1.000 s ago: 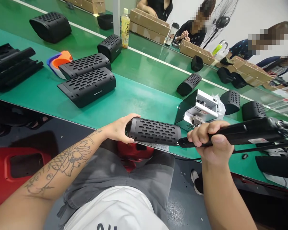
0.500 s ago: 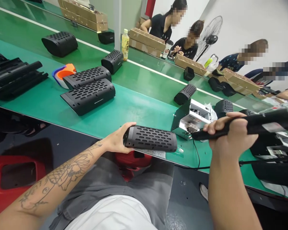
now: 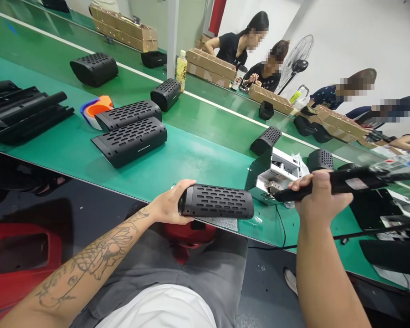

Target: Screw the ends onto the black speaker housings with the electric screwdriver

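At the near edge of the green bench (image 3: 198,159), my left hand (image 3: 169,205) wraps the left end of a black perforated speaker casing (image 3: 216,207), thumb and fingers closed firmly round it. The casing's long axis runs left to right, roughly along the bench edge, with its slotted face turned up and toward me. Its free right end points toward the tip of the electric screwdriver (image 3: 345,182). My right hand (image 3: 319,198) is clenched round the screwdriver's barrel, which lies nearly level, tip leftward — near the casing's end, not touching it.

Hidden: the casing's left end cap under my palm, and its underside. The screwdriver's rear is blurred and cut off at the right edge. Its bit is lost against the metal screw feeder (image 3: 273,175) behind.
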`<state>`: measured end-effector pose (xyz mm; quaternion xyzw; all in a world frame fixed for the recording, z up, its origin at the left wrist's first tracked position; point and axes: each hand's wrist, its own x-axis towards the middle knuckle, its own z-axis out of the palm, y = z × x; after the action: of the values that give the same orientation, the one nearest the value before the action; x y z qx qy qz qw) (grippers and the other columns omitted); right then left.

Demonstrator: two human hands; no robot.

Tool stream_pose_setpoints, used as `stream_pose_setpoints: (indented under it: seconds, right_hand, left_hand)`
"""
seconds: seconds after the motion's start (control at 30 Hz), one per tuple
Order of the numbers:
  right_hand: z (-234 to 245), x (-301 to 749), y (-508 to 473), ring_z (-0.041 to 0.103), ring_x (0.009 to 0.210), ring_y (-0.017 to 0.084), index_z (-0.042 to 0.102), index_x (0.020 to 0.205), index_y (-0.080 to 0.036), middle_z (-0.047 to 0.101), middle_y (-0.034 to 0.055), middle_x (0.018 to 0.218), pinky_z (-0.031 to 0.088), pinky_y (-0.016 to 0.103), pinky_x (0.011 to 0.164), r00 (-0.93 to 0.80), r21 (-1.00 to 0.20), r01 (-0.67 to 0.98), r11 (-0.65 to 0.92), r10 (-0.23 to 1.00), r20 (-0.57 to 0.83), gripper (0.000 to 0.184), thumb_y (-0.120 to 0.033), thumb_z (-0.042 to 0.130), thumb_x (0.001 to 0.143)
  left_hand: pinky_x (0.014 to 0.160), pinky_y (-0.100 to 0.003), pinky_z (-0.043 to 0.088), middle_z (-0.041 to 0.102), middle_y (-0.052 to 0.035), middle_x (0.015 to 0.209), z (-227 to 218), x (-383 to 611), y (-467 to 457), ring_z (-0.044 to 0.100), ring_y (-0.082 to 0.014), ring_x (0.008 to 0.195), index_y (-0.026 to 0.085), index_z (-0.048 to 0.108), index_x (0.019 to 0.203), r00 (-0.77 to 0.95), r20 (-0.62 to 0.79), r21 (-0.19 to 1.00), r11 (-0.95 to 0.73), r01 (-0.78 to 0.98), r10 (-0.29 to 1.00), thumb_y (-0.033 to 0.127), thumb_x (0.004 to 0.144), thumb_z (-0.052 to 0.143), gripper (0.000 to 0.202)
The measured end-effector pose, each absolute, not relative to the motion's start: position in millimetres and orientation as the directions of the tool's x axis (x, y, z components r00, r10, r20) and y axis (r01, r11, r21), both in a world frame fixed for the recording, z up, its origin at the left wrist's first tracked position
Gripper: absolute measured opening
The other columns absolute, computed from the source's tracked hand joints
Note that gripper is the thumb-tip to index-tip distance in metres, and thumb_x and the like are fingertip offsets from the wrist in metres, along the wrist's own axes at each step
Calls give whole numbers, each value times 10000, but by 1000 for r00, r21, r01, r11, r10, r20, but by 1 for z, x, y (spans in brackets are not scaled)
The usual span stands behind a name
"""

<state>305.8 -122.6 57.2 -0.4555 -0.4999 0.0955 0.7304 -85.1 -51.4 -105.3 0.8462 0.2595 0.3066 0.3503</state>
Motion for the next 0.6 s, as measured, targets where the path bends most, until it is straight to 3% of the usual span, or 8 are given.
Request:
stream_pose_setpoints:
  seconds: [0.1, 0.23, 0.6]
  right_hand:
    - [76, 272, -145, 590, 499, 186, 778, 853, -274, 609, -27, 635, 580, 408, 494, 480, -790, 214, 575, 643, 597, 293, -506, 937, 934]
    - [83, 221, -163, 576, 433, 162, 793, 930, -283, 626, -58, 615, 601, 374, 467, 281, -816, 32, 578, 778, 562, 403, -649, 960, 908]
    - [56, 176, -143, 640, 472, 150, 768, 929, -247, 667, -53, 638, 662, 343, 516, 136, -830, -46, 557, 826, 547, 308, -486, 959, 962]
  left_hand:
    - [1300, -554, 603, 536, -210, 1758, -103, -85, -52, 653, -441, 1572, 269, 345, 1776, 681, 336, 771, -605, 198, 651, 424, 787, 1008, 1201]
    - [1341, -557, 568, 556, -197, 1749, -100, -84, -53, 646, -426, 1582, 278, 365, 1776, 670, 337, 786, -589, 187, 662, 377, 801, 998, 1167]
    - [1338, -538, 577, 580, -176, 1733, -102, -81, -53, 659, -417, 1568, 281, 400, 1762, 662, 367, 789, -595, 151, 654, 359, 782, 987, 1145]
